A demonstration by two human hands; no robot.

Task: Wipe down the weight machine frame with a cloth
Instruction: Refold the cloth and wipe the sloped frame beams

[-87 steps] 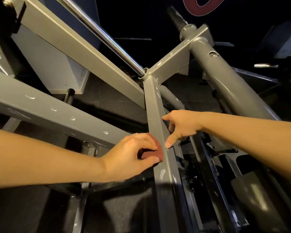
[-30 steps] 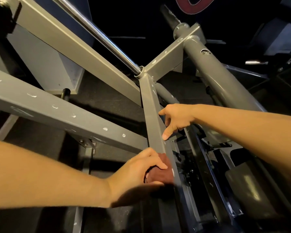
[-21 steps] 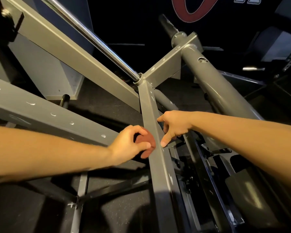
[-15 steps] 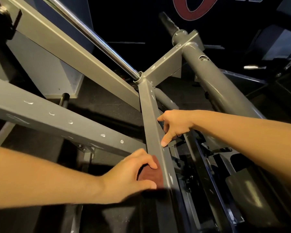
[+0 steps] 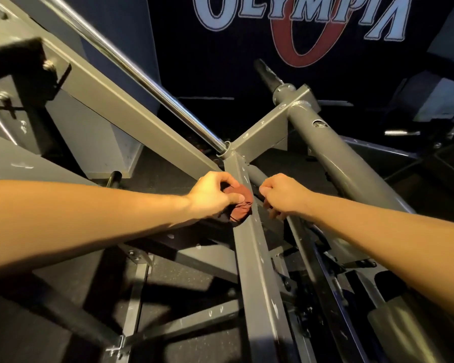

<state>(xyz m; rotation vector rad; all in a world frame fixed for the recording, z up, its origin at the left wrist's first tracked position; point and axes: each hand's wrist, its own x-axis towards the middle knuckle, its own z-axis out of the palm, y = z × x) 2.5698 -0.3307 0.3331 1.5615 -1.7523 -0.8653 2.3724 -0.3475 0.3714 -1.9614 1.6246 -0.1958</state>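
A grey steel weight machine frame fills the view, and its central square beam [image 5: 257, 263] runs from the bottom up to a junction at mid-frame. My left hand [image 5: 215, 193] grips a bunched reddish-brown cloth [image 5: 240, 205] and holds it against the left face of that beam, just below the junction. On the beam's right side my right hand [image 5: 281, 195] has its fingers curled down onto a thinner frame member; what they hold is partly hidden.
A chrome guide rod [image 5: 142, 74] slants down from the upper left into the junction. A thick grey round tube [image 5: 344, 163] slopes at the right. Flat grey beams [image 5: 110, 100] cross at the left. Dark rubber floor [image 5: 189, 284] lies below.
My left hand slid the cloth up the central beam, from low on it to just below the junction. My right hand curled its pointing finger in. The view tilted upward.
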